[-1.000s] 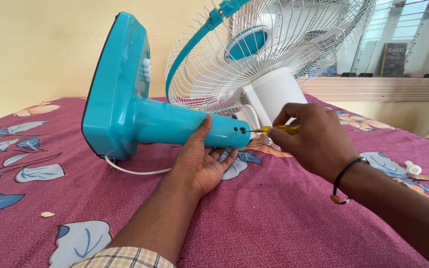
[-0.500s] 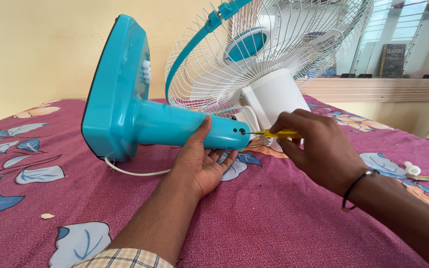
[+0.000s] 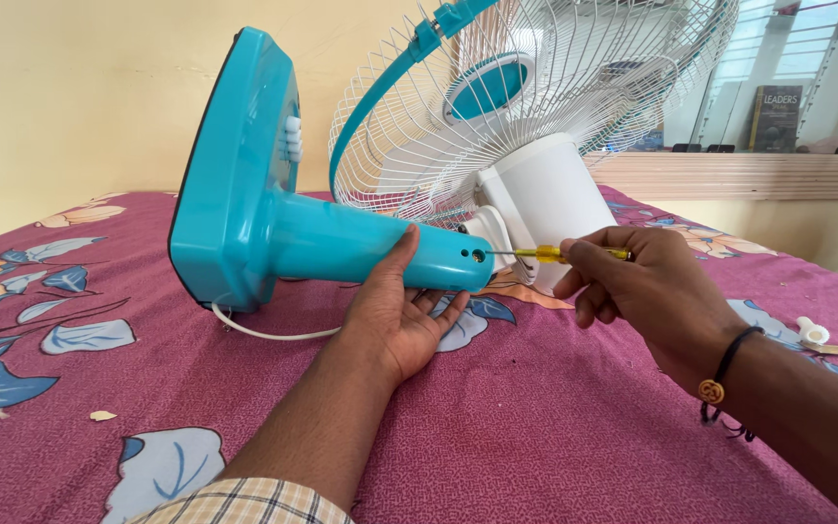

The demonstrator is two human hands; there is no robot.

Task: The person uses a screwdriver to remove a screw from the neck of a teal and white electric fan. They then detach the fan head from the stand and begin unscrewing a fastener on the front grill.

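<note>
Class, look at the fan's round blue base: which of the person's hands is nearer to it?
Left. The left hand cups the blue stem beside the blue base; the right hand holds a yellow screwdriver beyond the stem's far end.

The left hand is held palm-up, fingers spread; the right hand is curled closed, thumb and fingertips pinched.

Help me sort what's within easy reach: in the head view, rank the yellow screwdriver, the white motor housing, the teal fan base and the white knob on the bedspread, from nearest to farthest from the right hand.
1. Yellow screwdriver, held in the right hand.
2. White motor housing, just above.
3. White knob, at the far right edge.
4. Teal fan base, far left.
</note>
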